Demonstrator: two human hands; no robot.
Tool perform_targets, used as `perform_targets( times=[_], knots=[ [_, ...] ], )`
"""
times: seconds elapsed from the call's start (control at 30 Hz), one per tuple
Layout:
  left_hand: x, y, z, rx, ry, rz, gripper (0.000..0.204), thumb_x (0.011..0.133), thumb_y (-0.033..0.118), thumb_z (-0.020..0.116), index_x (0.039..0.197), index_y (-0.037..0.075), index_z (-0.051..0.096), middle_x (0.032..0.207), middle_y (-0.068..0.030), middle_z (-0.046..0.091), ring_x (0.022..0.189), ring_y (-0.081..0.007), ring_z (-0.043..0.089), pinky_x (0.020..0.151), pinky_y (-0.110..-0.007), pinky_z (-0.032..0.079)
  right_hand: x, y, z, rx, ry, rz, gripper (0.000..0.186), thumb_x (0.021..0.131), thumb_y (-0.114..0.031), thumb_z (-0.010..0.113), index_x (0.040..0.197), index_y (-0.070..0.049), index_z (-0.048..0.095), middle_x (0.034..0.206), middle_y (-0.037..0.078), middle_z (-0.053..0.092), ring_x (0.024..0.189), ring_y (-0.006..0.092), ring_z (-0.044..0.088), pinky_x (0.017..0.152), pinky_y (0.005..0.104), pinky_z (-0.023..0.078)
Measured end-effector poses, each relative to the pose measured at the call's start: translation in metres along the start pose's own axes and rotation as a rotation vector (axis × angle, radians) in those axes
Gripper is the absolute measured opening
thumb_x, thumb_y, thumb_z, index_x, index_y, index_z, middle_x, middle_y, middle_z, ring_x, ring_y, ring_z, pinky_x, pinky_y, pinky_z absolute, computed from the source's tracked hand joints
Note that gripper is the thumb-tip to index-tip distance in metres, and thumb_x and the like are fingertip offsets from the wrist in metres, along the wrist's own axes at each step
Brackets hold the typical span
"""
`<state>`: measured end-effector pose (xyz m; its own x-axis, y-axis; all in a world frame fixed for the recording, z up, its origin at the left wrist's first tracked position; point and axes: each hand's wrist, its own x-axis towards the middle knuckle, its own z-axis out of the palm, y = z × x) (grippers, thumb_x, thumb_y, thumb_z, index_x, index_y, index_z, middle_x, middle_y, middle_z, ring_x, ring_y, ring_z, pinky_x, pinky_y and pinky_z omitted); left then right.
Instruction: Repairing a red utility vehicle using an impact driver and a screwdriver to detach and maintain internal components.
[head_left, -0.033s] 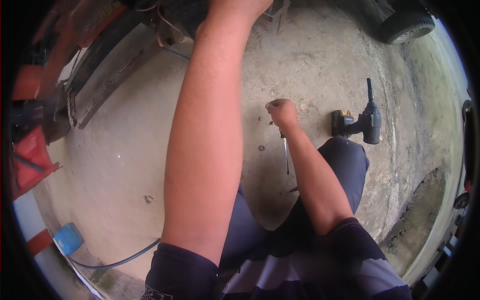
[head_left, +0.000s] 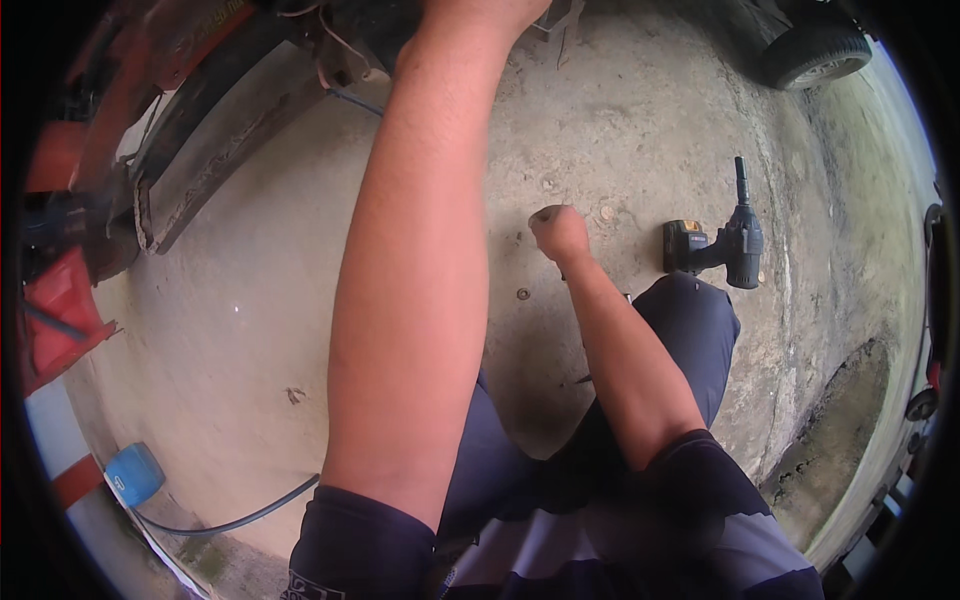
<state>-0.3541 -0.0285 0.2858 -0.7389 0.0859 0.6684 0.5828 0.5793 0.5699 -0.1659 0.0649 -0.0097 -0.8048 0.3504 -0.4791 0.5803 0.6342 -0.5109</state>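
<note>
My left hand (head_left: 478, 18) reaches to the top edge among dark vehicle parts (head_left: 340, 35); its fingers are cut off or hidden. My right hand (head_left: 562, 228) is closed low over the concrete floor on a screwdriver (head_left: 563, 271), mostly hidden beneath my wrist and forearm. A washer (head_left: 522, 294) lies just below and left of that hand. A black cordless impact wrench (head_left: 741, 245) with a socket lies to its right, beside my knee.
A red machine frame (head_left: 60, 160) fills the left side. At lower left are a blue container (head_left: 135, 472) and a hose (head_left: 235, 523). A wheel (head_left: 815, 62) stands at top right, and more wheeled equipment (head_left: 925, 395) lines the right edge.
The screwdriver's shaft has swung out of sight under my right forearm, and that hand has shifted slightly down. My left arm has moved very slightly rightward.
</note>
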Motion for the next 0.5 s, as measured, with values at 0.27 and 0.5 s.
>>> perform_targets(
  times=[0.27, 0.5],
  knots=[
    [0.005, -0.008, -0.018, -0.002, -0.007, 0.047, 0.031, 0.089, 0.018, 0.056, 0.111, 0.001, 0.069, 0.107, -0.0306, 0.068, 0.103, -0.0473, 0.066, 0.091, -0.052, 0.053, 0.018, 0.023, 0.020, 0.052, -0.085, 0.138, 0.024, 0.082, -0.019, 0.066, 0.097, -0.006, 0.079, 0.099, 0.022, 0.075, 0.096, 0.0339, 0.074, 0.081, 0.0416, 0.058],
    [-0.006, 0.001, -0.022, -0.064, -0.062, 0.004, 0.033, 0.093, 0.022, 0.055, 0.116, 0.003, 0.068, 0.109, -0.0308, 0.069, 0.104, -0.0476, 0.066, 0.093, -0.053, 0.053, -0.028, -0.088, -0.124, 1.047, 0.012, -0.117, 0.020, 0.098, -0.021, 0.066, 0.105, -0.003, 0.061, 0.081, 0.001, 0.057, 0.065, 0.0099, 0.051, 0.055, 0.0279, 0.046]
  ],
)
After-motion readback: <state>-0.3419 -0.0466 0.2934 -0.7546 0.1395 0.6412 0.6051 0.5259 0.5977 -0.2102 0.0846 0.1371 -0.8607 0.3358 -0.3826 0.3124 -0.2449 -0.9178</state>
